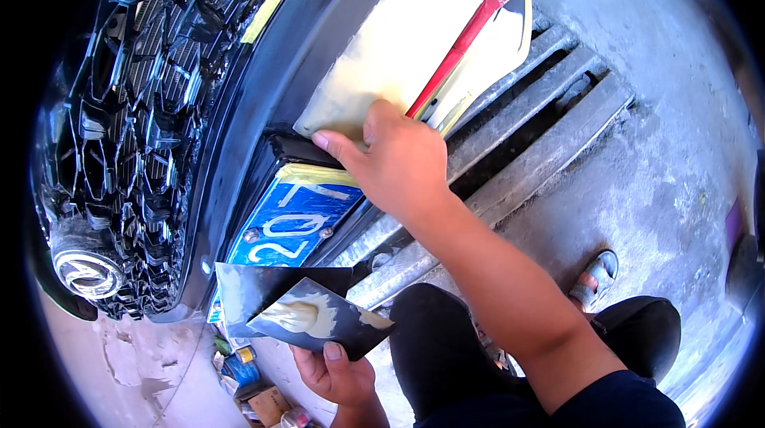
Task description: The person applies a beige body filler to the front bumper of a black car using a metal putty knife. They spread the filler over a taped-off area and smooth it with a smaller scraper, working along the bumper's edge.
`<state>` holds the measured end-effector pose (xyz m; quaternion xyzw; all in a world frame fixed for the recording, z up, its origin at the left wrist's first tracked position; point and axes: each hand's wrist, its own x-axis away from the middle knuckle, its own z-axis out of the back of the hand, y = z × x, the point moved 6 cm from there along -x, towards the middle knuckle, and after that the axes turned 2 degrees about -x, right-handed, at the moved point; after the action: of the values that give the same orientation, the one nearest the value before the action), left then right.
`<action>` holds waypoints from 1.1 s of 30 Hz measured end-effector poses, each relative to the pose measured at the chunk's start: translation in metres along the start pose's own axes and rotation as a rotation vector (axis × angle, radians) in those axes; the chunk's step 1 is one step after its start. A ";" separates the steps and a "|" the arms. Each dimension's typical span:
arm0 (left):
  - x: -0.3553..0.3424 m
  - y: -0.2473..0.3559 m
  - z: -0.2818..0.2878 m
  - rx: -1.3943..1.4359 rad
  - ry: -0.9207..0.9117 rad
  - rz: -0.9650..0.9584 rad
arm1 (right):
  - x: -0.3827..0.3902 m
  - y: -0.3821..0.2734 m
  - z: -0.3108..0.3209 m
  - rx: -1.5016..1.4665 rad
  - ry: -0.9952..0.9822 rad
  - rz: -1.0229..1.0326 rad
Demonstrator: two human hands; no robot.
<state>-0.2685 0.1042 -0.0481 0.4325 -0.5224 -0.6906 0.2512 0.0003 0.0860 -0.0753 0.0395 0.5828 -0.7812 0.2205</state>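
My left hand is closed on two thin, flat metal putty spreaders. The front putty spreader carries a cream lump of putty, and the rear putty spreader sticks out behind it. My right hand lies against the lower end of a cream putty patch on the dark car bumper. Its thumb stretches toward the black trim above the blue number plate. The other fingers are curled, their tips hidden, so anything in them cannot be seen.
A red strip runs along the patched bumper. Yellow masking tape edges the plate. The black grille is at left. Beyond the bumper, a slotted drain grate lies in the concrete floor. Cans and a small box stand at bottom left.
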 end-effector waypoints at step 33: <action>0.003 0.000 0.003 -0.013 -0.030 -0.049 | 0.024 0.055 -0.017 0.058 -0.018 0.012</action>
<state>-0.2728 0.1037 -0.0486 0.4330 -0.5111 -0.7063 0.2291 -0.0033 0.0824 -0.1373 0.0421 0.5575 -0.7968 0.2292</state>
